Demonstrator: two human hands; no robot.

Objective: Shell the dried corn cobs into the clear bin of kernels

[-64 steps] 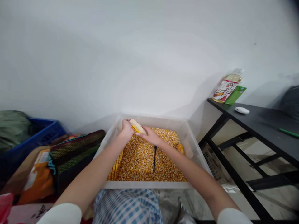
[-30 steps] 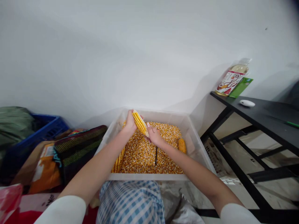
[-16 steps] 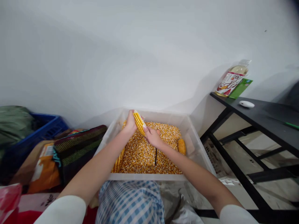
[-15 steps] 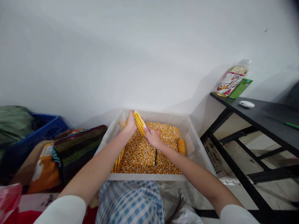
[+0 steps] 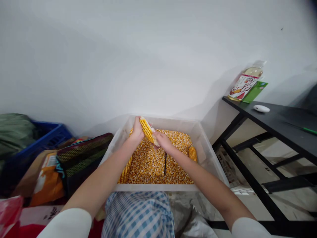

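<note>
A partly stripped corn cob (image 5: pixel 146 129) with yellow kernels is tilted over the middle of a translucent plastic bin (image 5: pixel 158 188). My left hand (image 5: pixel 138 129) is closed around its upper left side. From the right, my right hand (image 5: pixel 162 140) grips the cob's lower part, fingers against the pale stripped strip. Loose corn kernels (image 5: pixel 151 168) cover the bin's floor beneath both hands. A thin dark rod (image 5: pixel 165 163) stands up out of them just below my right hand; its upper end is hidden. More cobs lie at the left side (image 5: pixel 125 172) and the right side (image 5: pixel 192 154).
A black table (image 5: pixel 287 122) on the right carries a bottle (image 5: pixel 245 84), a green packet (image 5: pixel 255 92) and a white oval object (image 5: pixel 261 108). To the left are a blue crate (image 5: pixel 53 135), a mesh bag (image 5: pixel 84 155) and packages. White wall rises behind the bin.
My right hand has shifted slightly left and up along the cob, and the cob's bare lower end now shows. Both hands keep hold of it.
</note>
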